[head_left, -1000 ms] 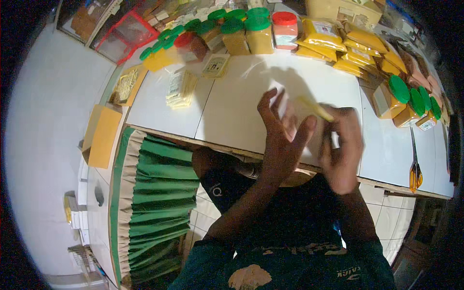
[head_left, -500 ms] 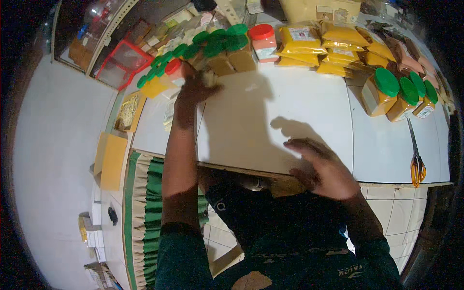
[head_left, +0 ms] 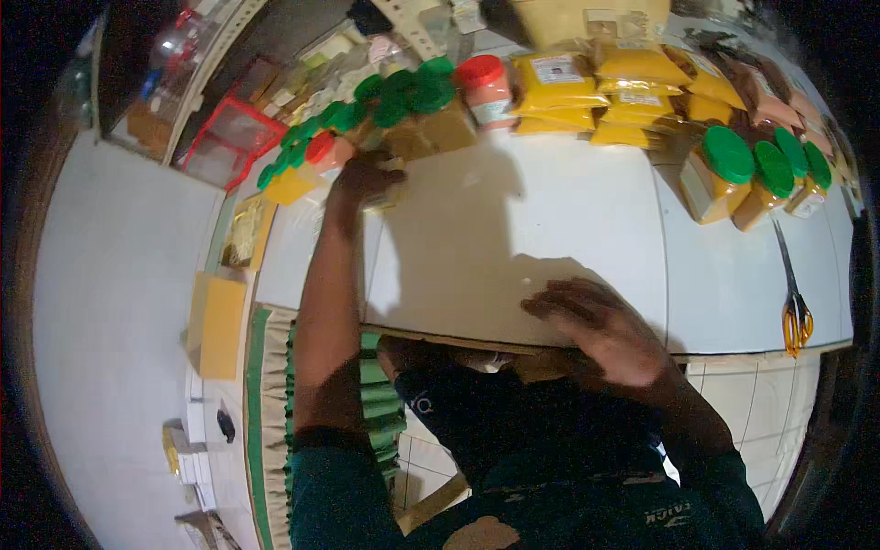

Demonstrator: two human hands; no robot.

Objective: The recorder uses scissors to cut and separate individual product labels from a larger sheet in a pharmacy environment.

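My left hand (head_left: 365, 180) reaches to the back left of the white tiled table (head_left: 587, 202), its fingers curled around something small and pale that I cannot make out. Just beyond it stand clear jars with green lids (head_left: 400, 99) holding brown powder, and a smaller red-lidded jar (head_left: 323, 150) is beside the hand. A bigger red-lidded jar (head_left: 486, 90) of pink contents stands at the end of that row. My right hand (head_left: 600, 328) hovers over the table's front edge, empty, its fingers stretched out and slightly bent.
Bags of yellow powder (head_left: 555, 82) are stacked at the back. Several green-lidded jars (head_left: 720, 174) stand at the right, with orange-handled scissors (head_left: 796, 316) near the front edge. A red-framed box (head_left: 229, 142) and a yellow carton (head_left: 218, 325) are at the left.
My left hand has come slightly down and nearer, away from the green-lidded jars. My right hand has lowered a little, and the view has shifted slightly.
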